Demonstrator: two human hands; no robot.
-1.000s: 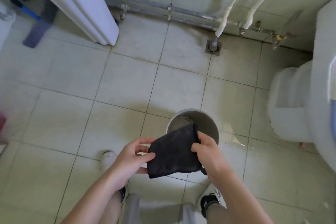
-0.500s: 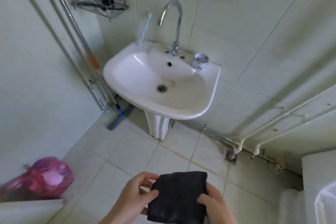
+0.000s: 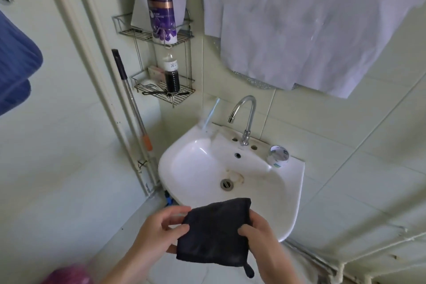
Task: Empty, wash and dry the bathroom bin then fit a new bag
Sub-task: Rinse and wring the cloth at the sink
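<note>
I see a folded black cloth (image 3: 215, 233) held before the white basin (image 3: 230, 168), my left hand (image 3: 159, 230) pinching its left edge, my right hand (image 3: 258, 235) gripping its right edge, chrome tap (image 3: 246, 117) above the basin, bin out of view.

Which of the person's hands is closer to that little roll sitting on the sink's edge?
Right. The right hand grips the black cloth below the roll, under the sink's right side; the left hand is farther left.
</note>
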